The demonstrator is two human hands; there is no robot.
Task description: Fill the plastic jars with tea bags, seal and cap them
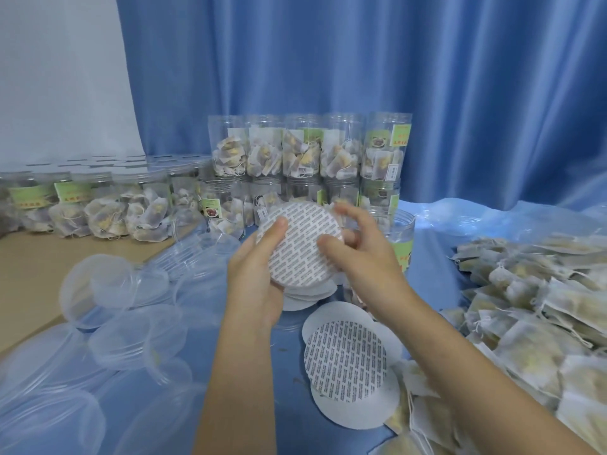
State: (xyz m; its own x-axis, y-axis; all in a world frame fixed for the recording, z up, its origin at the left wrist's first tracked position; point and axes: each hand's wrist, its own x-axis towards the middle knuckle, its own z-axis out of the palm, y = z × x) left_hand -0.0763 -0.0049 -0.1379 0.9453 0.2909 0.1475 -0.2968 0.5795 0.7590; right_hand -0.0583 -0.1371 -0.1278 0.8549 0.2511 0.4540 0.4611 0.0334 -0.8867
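Covering table (285,362): blue cloth; curtain (361,60) behind.

A small hand-packing workroom, makeshift rather than industrial: a blue curtain (361,77) hangs as backdrop, labelled jars of tea bags (305,149) stand stacked in rows, and loose tea bags (532,316), clear lids (131,336) and seal discs (348,356) lie in bulk on a blue-covered surface (282,362).

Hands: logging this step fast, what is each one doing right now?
Left hand: holds the stack of seal discs, thumb on top.
Right hand: pinches the top disc's right edge.
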